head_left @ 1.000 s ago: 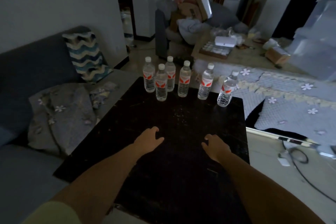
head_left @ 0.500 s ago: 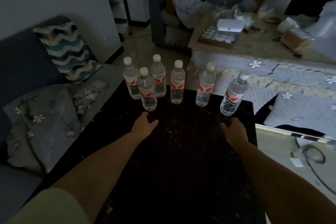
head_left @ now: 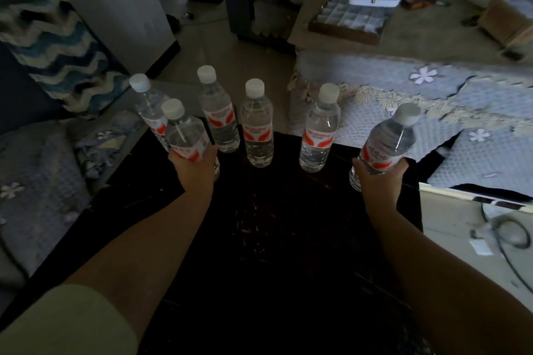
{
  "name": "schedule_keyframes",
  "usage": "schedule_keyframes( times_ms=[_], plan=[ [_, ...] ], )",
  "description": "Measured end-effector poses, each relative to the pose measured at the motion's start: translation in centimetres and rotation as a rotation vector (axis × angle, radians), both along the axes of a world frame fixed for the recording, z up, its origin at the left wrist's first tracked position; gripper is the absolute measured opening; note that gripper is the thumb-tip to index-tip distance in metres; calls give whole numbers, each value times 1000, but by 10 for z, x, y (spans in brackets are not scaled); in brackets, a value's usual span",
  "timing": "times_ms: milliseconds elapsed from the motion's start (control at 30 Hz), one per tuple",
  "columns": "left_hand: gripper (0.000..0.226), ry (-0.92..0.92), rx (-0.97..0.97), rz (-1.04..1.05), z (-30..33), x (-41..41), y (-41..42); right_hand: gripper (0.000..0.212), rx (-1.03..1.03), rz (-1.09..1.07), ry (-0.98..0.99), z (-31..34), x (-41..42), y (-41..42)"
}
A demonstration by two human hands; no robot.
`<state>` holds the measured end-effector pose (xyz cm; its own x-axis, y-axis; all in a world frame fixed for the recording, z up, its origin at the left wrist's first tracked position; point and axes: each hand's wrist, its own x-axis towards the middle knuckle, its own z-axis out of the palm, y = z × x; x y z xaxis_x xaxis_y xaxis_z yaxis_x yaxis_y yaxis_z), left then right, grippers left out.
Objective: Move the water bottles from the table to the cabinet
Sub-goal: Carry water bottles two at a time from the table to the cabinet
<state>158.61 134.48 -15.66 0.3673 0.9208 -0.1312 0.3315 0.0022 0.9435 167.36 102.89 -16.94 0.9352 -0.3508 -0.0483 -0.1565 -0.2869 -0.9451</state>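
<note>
Several clear water bottles with white caps and red labels stand along the far edge of a dark table (head_left: 277,239). My left hand (head_left: 193,170) is wrapped around the lower part of the near-left bottle (head_left: 184,135). My right hand (head_left: 377,181) grips the rightmost bottle (head_left: 389,141), which leans to the right. Another bottle (head_left: 147,106) stands just behind the left one. Three more bottles (head_left: 219,115) (head_left: 257,127) (head_left: 318,130) stand between my hands. No cabinet is in view.
A grey sofa with a zigzag cushion (head_left: 54,52) and a crumpled blanket (head_left: 43,181) lies left of the table. A low bed or bench with a flowered cover (head_left: 432,112) sits to the right. Cables (head_left: 510,233) trail on the floor at right.
Both hands reached forward over the table and closed on bottles: the left on the near-left one, the right on the rightmost one. The view moved closer to the bottles.
</note>
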Motion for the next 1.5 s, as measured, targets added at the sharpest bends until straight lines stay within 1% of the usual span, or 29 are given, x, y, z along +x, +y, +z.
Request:
schedule_keyframes(
  times_ms=[133,233,367,433,500,567,633,700,800,867,967,1067,1167,1267,1500],
  plan=[
    [94,85,86,-63,0,-6,5,78,-56,29,-23,-4,8,-2],
    [90,123,90,-90,10,-13,1,78,-65,44,-10,0,2,-3],
    [86,137,67,-185,20,-34,-18,76,-76,90,-4,5,-22,-2],
    [77,142,36,-253,24,-50,-30,75,-84,130,18,9,-39,-2],
    [66,187,-32,-390,27,-67,-39,74,-91,153,51,15,-60,-4],
    [60,229,-102,-508,33,-87,-50,76,-96,176,96,19,-84,-6],
    [56,240,-139,-569,37,-108,-63,77,-90,201,143,23,-110,-9],
    [59,235,-157,-618,41,-132,-76,75,-97,226,170,27,-141,-14],
    [64,295,-260,-736,48,-162,-92,72,-114,240,191,29,-188,-24],
    [69,323,-290,-802,55,-183,-103,69,-122,234,191,33,-222,-30],
    [73,304,-243,-855,68,-218,-121,69,-141,216,185,42,-272,-42],
    [69,267,-177,-905,78,-248,-137,69,-165,174,171,51,-313,-55],
    [63,248,-117,-1009,90,-274,-152,68,-160,101,148,62,-355,-70],
    [64,243,-95,-1086,101,-291,-174,68,-178,39,144,73,-389,-86],
    [63,222,-38,-1294,118,-321,-256,70,-218,-149,143,102,-468,-148]
  ],
)
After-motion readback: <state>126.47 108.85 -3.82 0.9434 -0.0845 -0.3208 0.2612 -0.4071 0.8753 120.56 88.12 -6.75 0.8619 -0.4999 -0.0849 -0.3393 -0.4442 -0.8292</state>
